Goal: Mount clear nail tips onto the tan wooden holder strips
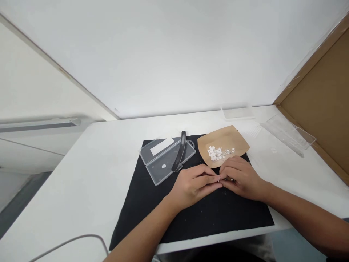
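Observation:
Over the black mat (191, 222), my left hand (192, 185) and my right hand (244, 178) meet fingertip to fingertip. Both are closed in a pinch around something tiny and pale, with small shiny bits showing under the right fingers; its kind is hidden. Just beyond them lies a brown paper tray (225, 136) holding a heap of small white pieces (215, 153). To the left, a clear plastic case (160, 173) lies open. A curved black nail file (180, 153) rests across it.
At the back of the white table (89, 182) stands a clear shallow box (237, 113). Transparent plastic pieces (289, 134) lie at right by a cardboard panel (319, 94). A white wall closes the back; a grey cable (79, 237) curves at front left.

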Tool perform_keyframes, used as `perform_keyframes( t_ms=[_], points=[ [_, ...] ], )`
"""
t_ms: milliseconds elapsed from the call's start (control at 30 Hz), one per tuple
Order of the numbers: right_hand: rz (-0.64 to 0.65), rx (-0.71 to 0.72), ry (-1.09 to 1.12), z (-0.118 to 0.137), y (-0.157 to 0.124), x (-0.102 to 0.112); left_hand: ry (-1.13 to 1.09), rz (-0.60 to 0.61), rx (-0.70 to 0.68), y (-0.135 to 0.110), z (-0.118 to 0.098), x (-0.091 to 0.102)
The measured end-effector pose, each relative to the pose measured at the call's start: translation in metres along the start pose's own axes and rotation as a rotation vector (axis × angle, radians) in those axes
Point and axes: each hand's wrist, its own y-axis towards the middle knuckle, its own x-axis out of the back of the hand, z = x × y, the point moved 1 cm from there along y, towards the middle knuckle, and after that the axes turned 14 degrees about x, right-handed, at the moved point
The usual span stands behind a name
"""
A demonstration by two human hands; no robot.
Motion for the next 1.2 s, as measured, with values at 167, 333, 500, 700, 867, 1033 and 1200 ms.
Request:
perform_keyframes(
  t_ms=[167, 333, 500, 700, 867, 1033, 1200],
  points=[
    [-0.009, 0.016, -0.009, -0.001, 0.0, 0.001, 0.001, -0.061, 0.013, -0.002, -0.003, -0.004],
    [-0.035, -0.009, 0.029, 0.003, 0.002, 0.001, 0.105, -0.009, -0.065, -0.001, 0.003, 0.005],
    [-0.063, -0.088, 0.047, 0.005, 0.005, 0.005, 0.255, 0.121, -0.03, -0.004, 0.011, 0.012],
    [-0.05, -0.165, 0.043, 0.007, 0.007, 0.006, 0.342, 0.239, 0.113, -0.011, 0.017, 0.004],
    [0.032, -0.208, 0.052, 0.015, 0.006, -0.003, 0.334, 0.288, 0.216, -0.011, 0.02, 0.0],
    [0.062, -0.201, 0.032, 0.02, 0.004, -0.012, 0.311, 0.296, 0.225, -0.009, 0.019, 0.0],
    [0.047, -0.182, -0.055, 0.021, 0.007, -0.019, 0.388, 0.332, 0.217, -0.009, 0.017, 0.0]
  ],
)
